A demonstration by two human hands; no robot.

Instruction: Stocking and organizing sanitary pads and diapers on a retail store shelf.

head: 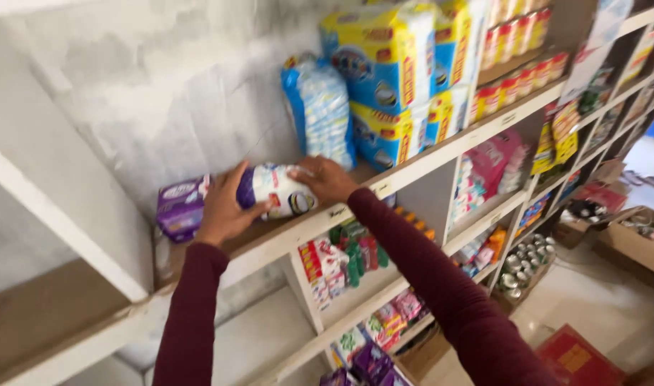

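Both hands grip one soft pack (275, 190) lying on the shelf (284, 239): left hand (225, 207) curled round its purple end, right hand (327, 179) clasping the white end. Behind stand blue-yellow packs (384, 78).

Shelf (91, 300) left end bare; blue pack (320, 107) blocks right.

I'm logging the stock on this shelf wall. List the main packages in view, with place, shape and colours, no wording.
Soft pack: on the wooden shelf, lying on its side, white and purple, held between left hand and right hand.
Purple pack: same shelf, left of the hands, blocky.
Blue-and-white bag: upright behind the right hand, clear plastic.
Blue-and-yellow packs: stacked further right, boxy.
Red-and-yellow jars: rows further right.
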